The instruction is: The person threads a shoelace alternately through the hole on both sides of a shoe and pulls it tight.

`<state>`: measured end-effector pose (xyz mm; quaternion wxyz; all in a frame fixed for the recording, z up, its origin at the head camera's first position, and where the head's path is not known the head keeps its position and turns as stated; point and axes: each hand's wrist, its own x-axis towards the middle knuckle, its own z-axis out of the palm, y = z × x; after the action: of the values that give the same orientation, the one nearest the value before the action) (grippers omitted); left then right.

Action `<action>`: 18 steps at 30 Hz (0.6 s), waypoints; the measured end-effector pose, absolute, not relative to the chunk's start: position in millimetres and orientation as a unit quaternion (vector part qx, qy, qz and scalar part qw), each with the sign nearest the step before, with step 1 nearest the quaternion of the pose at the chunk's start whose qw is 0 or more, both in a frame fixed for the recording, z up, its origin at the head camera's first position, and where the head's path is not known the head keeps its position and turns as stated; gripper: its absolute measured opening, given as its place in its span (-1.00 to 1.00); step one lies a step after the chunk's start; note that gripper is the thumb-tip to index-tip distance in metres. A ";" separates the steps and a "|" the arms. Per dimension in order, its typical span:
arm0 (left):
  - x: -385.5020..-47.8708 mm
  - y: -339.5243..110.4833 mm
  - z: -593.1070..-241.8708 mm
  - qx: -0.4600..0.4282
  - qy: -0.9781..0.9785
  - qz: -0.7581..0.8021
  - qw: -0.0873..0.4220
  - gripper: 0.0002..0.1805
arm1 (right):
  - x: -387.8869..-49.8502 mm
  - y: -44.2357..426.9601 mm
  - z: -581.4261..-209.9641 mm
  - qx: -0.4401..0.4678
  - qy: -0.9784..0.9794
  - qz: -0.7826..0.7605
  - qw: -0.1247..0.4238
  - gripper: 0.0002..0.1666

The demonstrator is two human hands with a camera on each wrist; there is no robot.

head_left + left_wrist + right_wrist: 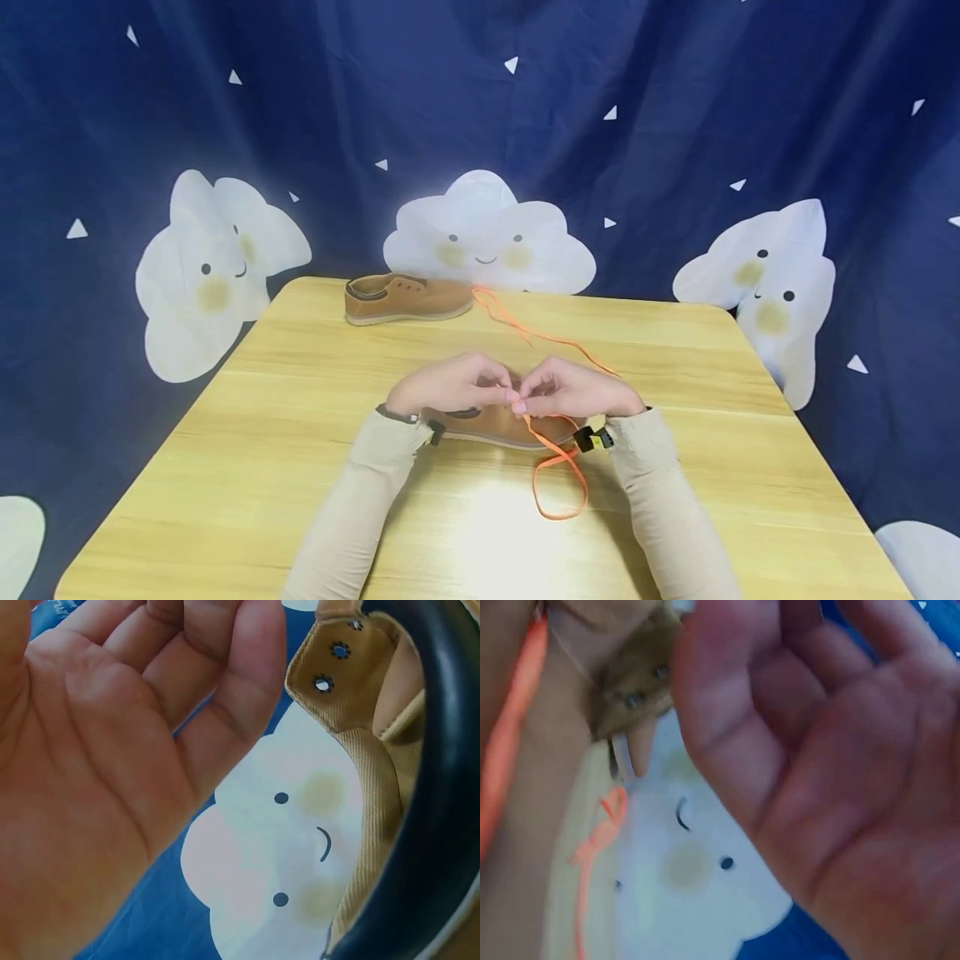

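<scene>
A brown lace-up shoe [491, 427] lies on the table with its toe to the right. Over it, my left hand [450, 385] and right hand [573, 390] meet at the fingertips and pinch an orange shoelace [561, 492]. The lace hangs down past the shoe's side in a loop on the tabletop. Up close in the left wrist view are the shoe's dark collar [446, 772] and an eyelet flap [337, 671]. The right wrist view has an eyelet flap [637, 682] and a stretch of orange lace [514, 727]. Hands hide the shoe's lacing area.
Farther back on the wooden table [262, 433], a second brown shoe [420, 302] stands at the left rear. A second orange lace [558, 338] trails from near its toe to the right. Behind the table hangs a blue curtain [465, 100] with white clouds.
</scene>
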<state>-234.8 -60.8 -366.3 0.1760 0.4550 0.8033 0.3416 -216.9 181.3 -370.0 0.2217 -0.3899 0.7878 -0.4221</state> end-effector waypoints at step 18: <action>-234.7 -53.5 -376.9 0.387 0.858 0.315 0.125 -0.61 | -173.5 194.2 -425.9 -0.166 0.678 -0.650 0.300 -0.70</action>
<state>-234.7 -53.5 -376.9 0.1249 0.3872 0.8575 0.3149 -173.5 194.2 -425.9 0.3002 -0.1661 0.6784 -0.6496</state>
